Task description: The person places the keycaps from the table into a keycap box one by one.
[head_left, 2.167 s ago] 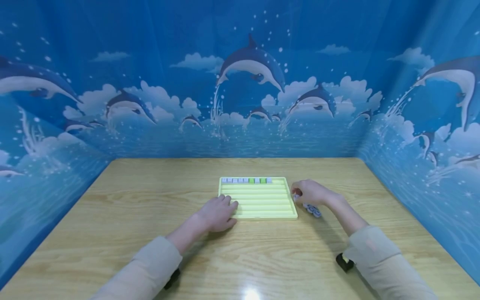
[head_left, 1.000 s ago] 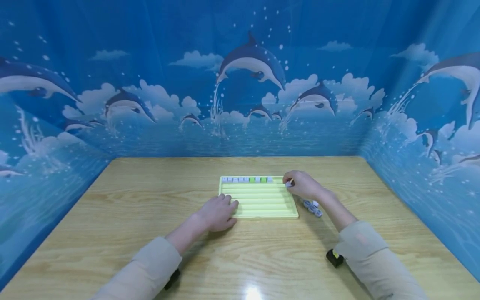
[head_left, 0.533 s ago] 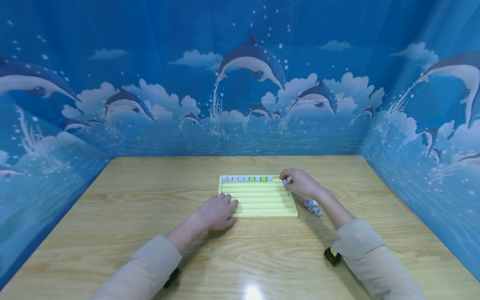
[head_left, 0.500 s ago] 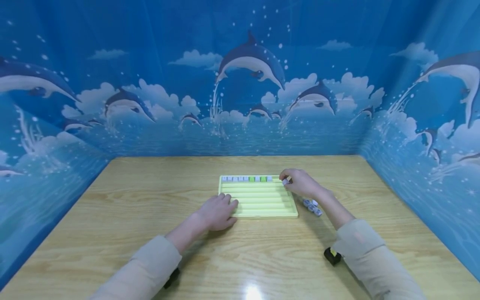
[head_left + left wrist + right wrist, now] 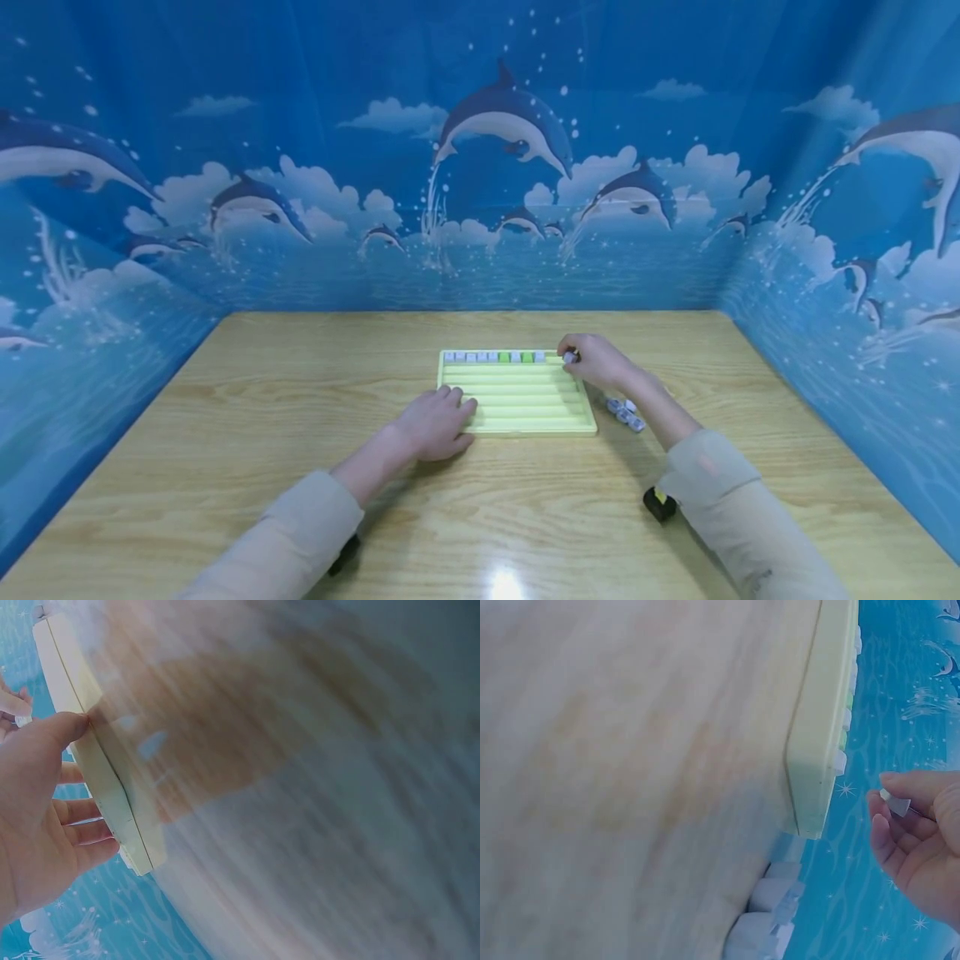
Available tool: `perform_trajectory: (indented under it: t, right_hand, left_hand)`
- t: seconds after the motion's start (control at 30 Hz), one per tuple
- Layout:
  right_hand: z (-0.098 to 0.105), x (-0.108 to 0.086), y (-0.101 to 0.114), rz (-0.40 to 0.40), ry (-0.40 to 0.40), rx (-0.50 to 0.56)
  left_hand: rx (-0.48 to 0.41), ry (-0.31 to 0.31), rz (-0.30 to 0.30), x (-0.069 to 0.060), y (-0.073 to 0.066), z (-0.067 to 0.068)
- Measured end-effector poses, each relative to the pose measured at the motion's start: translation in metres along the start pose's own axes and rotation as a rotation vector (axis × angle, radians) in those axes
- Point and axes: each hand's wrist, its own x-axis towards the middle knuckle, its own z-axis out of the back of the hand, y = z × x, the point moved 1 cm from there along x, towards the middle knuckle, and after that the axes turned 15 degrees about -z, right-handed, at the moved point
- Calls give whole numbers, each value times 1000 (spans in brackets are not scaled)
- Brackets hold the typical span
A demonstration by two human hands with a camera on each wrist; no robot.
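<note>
A pale yellow-green ridged tray (image 5: pixel 517 402) lies on the wooden table, with several white and green keycaps (image 5: pixel 504 357) lined up along its far row. My left hand (image 5: pixel 433 425) rests on the tray's near left corner. In the left wrist view its thumb touches the tray's front wall (image 5: pixel 105 769), with the fingers fairly straight over the other side. At the far right corner, my right hand (image 5: pixel 600 363) pinches a white keycap (image 5: pixel 897 802) between thumb and fingers, just above the end of that row.
Several loose white-grey keycaps (image 5: pixel 625 414) lie on the table (image 5: pixel 300 400) just right of the tray, below my right forearm. A blue dolphin-print curtain (image 5: pixel 480 250) encloses the table at the back and sides.
My right hand has carried the keycap from beside the loose ones up and left to the tray's far right corner, turning it on the way. My left hand stays put.
</note>
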Motion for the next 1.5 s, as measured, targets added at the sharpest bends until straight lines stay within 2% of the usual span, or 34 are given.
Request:
perform_trajectory:
  t: [0.13, 0.27, 0.6, 1.0, 1.13, 1.3, 1.4, 1.5]
  right_hand:
    - [1, 3, 3, -13, -8, 11]
    - [0, 5, 3, 12, -21, -27]
    - [3, 15, 7, 12, -18, -37]
    - [2, 27, 9, 99, -28, -117]
    - [0, 29, 9, 79, -20, -134]
    - [0, 32, 9, 12, 0, -116]
    - [0, 32, 8, 9, -3, -117]
    - [0, 32, 7, 41, -20, -128]
  left_hand:
    - [5, 20, 6, 1, 0, 0]
    - [-3, 31, 0, 1, -2, -1]
    - [22, 3, -1, 3, -1, -1]
    - [10, -8, -4, 1, -2, -1]
    - [11, -4, -4, 1, -2, 0]
    - [16, 10, 3, 2, -1, 1]
    - [16, 19, 3, 2, -1, 1]
    - [15, 23, 5, 2, -1, 2]
